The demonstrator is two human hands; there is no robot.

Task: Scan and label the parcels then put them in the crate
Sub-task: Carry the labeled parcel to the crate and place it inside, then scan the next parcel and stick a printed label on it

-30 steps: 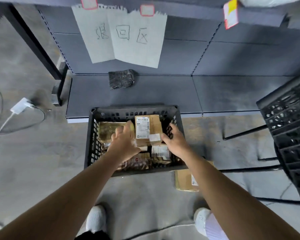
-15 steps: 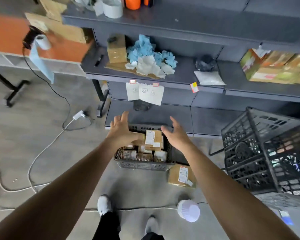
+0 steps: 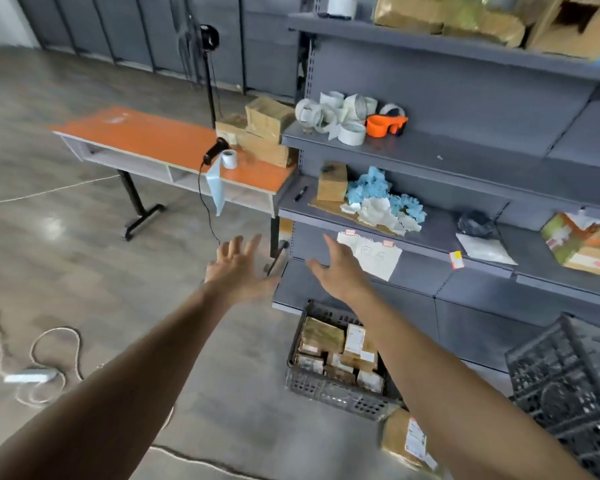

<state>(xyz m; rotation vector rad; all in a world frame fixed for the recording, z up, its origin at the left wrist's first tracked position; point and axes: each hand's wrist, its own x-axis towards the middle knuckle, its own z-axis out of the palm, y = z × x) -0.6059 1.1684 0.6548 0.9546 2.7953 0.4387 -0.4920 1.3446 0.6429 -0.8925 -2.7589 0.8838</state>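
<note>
Since both hands are raised and carry nothing, I judge that one parcel's round is done and the step in hand is fetching another; the left hand (image 3: pixel 238 268) hovers with its fingers (image 3: pixel 253 245) straight and spread, and the right hand (image 3: pixel 338 271) beside it is likewise flat and splayed, neither touching anything. Both are held out in the air in front of the shelving (image 3: pixel 465 157), pointed roughly toward the orange bench (image 3: pixel 146 136), which stands well apart from them on the left; on it lie the scanner (image 3: pixel 215 150), a white label roll (image 3: pixel 229 158) just beside it, and a stack of brown parcels (image 3: pixel 264 133) against the shelving's end. The next move probably calls for going to that bench, taking one box from the stack in a firm two-sided hold, and keeping a printed face clear for the scanner; the boxes look rigid and taped, so they should carry easily. The grey crate (image 3: pixel 336 393) sits on the floor at the foot of the shelving, under the right forearm (image 3: pixel 430 375); it is packed nearly to its rim with brown boxes (image 3: pixel 323 336), several showing white labels upward, so room for more looks short. One further labelled parcel (image 3: pixel 400 438) lies on the floor just beside the crate's near corner, partly hidden by that forearm; whether it has been scanned I cannot tell.
</note>
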